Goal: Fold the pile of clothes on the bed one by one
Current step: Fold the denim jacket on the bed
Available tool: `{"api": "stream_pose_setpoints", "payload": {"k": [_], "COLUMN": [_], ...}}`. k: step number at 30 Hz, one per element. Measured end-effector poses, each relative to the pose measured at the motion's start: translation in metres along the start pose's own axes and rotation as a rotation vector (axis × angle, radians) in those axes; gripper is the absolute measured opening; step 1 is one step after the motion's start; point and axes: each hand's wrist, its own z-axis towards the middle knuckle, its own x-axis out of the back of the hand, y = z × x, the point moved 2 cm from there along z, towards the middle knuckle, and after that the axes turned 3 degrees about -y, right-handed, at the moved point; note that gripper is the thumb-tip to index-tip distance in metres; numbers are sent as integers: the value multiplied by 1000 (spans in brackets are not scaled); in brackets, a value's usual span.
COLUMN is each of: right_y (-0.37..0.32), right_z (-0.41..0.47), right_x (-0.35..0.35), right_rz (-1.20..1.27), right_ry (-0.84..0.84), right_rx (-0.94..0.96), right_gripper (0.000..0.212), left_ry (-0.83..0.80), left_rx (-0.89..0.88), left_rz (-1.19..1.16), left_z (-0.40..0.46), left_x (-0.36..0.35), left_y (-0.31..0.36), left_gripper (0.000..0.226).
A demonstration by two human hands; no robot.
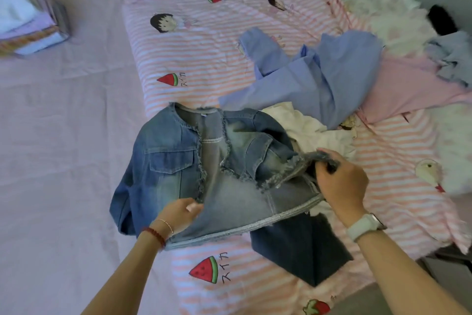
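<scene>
A faded denim jacket (pixel 204 169) with frayed edges and a flapped chest pocket is laid front-up on the bed, between the two hands. Its frayed right front edge is gripped by the right hand (pixel 342 181), the fingers curled tightly around a bunched fold of cloth that is lifted clear of the rest. The lower hem area is held by the left hand (pixel 178 212), the fingers partly bent and tucked against the panel, thumb on top; whether the cloth is pinched or only pressed cannot be told. A dark blue sleeve (pixel 301 250) is spread below the right hand. Just beyond the right fingers a crumpled white garment (pixel 306 125) is seen, and farther beyond it a smooth lavender-blue shirt (pixel 314 77) and a pink garment (pixel 398 89). All are carried on a pink-and-white striped quilt (pixel 204 59) printed with watermelons and cartoon figures, laid over a plain pink sheet (pixel 63 123). Well away from the left fingers, a stack of folded clothes (pixel 28 15) is noted.
</scene>
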Motion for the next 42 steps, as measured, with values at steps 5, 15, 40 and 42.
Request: {"api": "stream_pose_setpoints", "payload": {"k": [5,15,40,42], "right_y": [0,-13,-130,-139], "right_z": [-72,-39,115,109], "right_x": [-31,-73,-206,-217], "right_rz": [-383,-34,223,244], "right_ry": [-1301,-843,-551,-734], "right_rx": [212,100,353,329], "right_gripper": [70,31,27,43], "left_ry": [95,25,899,819], "left_rx": [209,293,176,221], "left_rz": [-856,-855,-836,-869], "left_z": [10,32,1,11], "left_x": [-6,-95,-13,-6], "left_y": [24,66,38,30], "left_gripper": [24,21,11,34]}}
